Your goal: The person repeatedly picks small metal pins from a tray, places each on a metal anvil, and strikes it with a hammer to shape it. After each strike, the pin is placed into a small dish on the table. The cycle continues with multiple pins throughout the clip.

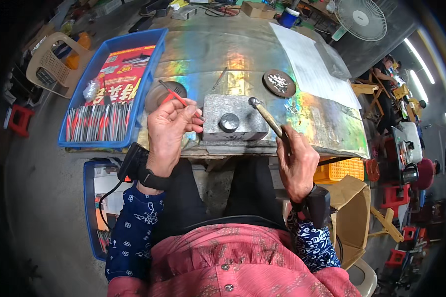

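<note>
My left hand (169, 129) pinches a slim red-and-black tool (173, 93) to the left of a grey metal block (233, 110); its exact kind is not clear. A small hammer (268, 118) with a round metal head and pale handle is gripped in my right hand (299, 161), its head raised near the block's right side. Close to the block's front edge sits a short round metal piece (229, 122). Beyond the block lies a thin metal rod (219, 79). A round dish (271, 91) of small silvery pieces stands behind the hammer. Another brown dish (156, 93) is partly behind my left hand.
At the left, a blue tray (63, 129) holds a row of slim red-and-grey tools and a red printed sheet. White sheets (307, 59) cover the far right of the table. A cardboard box (354, 218) and a yellow crate (343, 171) stand below right. People work farther right.
</note>
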A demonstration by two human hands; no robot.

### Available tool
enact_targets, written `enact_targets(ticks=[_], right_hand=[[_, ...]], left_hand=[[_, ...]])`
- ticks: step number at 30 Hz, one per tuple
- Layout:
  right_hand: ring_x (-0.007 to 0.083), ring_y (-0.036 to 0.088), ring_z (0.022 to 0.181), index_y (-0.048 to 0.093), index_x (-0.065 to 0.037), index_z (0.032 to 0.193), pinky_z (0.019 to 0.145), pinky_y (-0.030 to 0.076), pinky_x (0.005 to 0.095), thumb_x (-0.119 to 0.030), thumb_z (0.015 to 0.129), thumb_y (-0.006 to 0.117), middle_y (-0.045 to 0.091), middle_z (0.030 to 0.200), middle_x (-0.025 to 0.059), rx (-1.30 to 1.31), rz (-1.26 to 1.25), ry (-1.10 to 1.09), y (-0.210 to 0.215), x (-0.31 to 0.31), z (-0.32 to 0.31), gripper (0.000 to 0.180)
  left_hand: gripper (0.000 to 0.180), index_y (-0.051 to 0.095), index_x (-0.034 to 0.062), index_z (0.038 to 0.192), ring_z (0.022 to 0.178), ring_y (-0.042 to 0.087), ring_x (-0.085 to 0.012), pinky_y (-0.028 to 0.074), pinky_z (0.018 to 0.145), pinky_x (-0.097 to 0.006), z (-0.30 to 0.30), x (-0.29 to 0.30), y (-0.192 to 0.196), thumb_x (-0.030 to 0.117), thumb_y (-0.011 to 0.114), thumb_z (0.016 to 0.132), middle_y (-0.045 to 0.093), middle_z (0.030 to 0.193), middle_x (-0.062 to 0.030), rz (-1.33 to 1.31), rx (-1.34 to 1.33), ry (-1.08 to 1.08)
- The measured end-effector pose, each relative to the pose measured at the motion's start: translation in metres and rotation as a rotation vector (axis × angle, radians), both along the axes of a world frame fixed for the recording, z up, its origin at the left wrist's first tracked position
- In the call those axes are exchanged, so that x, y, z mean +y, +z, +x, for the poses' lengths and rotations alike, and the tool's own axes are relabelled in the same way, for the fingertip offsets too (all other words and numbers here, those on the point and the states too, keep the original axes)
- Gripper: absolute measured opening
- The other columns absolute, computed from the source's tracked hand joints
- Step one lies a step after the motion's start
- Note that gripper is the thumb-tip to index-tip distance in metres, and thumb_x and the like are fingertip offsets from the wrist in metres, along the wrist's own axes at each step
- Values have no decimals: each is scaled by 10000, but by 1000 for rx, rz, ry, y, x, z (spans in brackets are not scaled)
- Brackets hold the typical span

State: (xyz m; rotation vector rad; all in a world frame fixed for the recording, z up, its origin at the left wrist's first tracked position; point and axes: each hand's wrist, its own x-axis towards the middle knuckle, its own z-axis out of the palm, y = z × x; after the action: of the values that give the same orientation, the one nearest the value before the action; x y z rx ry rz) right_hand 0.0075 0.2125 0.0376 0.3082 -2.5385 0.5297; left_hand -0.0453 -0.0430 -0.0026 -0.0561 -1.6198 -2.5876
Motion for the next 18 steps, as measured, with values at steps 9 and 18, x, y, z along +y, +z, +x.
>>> enact_targets(ticks=[9,18], right_hand=[[367,581,838,555,-72,1248,690,488,446,0,728,632,519,917,177,-25,108,-49,-36,-9,-6,530],[400,597,876,445,-80,1349,715,501,461,-67,792,661,533,1021,182,-256,59,-14,-44,-11,-6,598]], left_hand=[[169,634,-11,1012,659,642,-188,498,582,-309,-10,-52,-20,63,662,862,674,823,-105,-859,114,308],[46,622,35,856,758,632,-368,496,634,-464,-29,-52,-33,42,596,820,593,817,-154,-1734,270,424]])
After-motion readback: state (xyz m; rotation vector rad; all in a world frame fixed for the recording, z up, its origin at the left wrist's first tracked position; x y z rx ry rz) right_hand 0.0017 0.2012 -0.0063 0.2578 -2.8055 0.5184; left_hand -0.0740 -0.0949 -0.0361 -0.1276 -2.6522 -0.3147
